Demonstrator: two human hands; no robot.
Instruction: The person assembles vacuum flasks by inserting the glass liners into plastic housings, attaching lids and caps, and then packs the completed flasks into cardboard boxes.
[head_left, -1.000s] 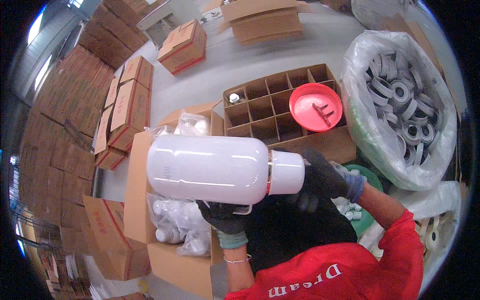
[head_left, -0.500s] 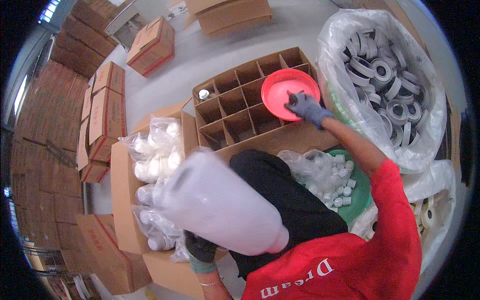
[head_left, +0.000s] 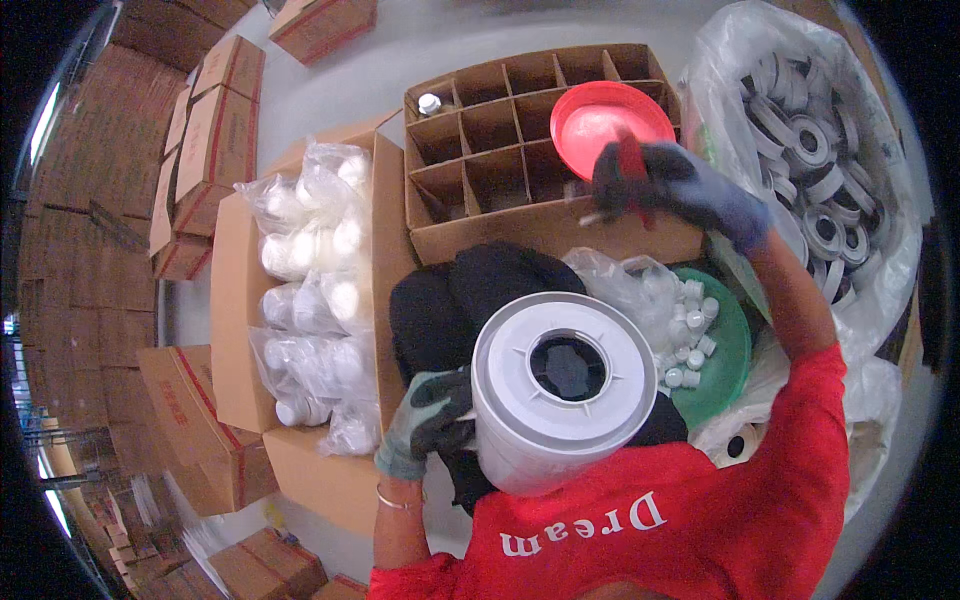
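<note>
My left hand [head_left: 428, 415], in a grey-green and black glove, grips the side of a large white plastic bottle [head_left: 570, 470] held against my red shirt. The bottle's round ribbed end, with a dark round centre, faces up. My right hand [head_left: 690, 190], in a dark and grey glove, is closed around a narrow red tool [head_left: 633, 170], too smeared by motion to tell its kind. It is just in front of a red basin [head_left: 600, 125] that rests on a divided carton [head_left: 560, 235].
One small white-capped bottle [head_left: 429, 104] stands in the carton. Left is an opened box [head_left: 235, 310] of bagged white bottles [head_left: 315, 250]. White caps [head_left: 690, 335] fill a green basin [head_left: 735, 320]. A plastic sack [head_left: 715, 60] holds grey-white rings [head_left: 808, 140]. Stacked cartons [head_left: 205, 150] stand farther left.
The white bottle has turned from lying tilted to showing its round end upward, nearer my body. My right hand has come up out of the red basin with the red tool.
</note>
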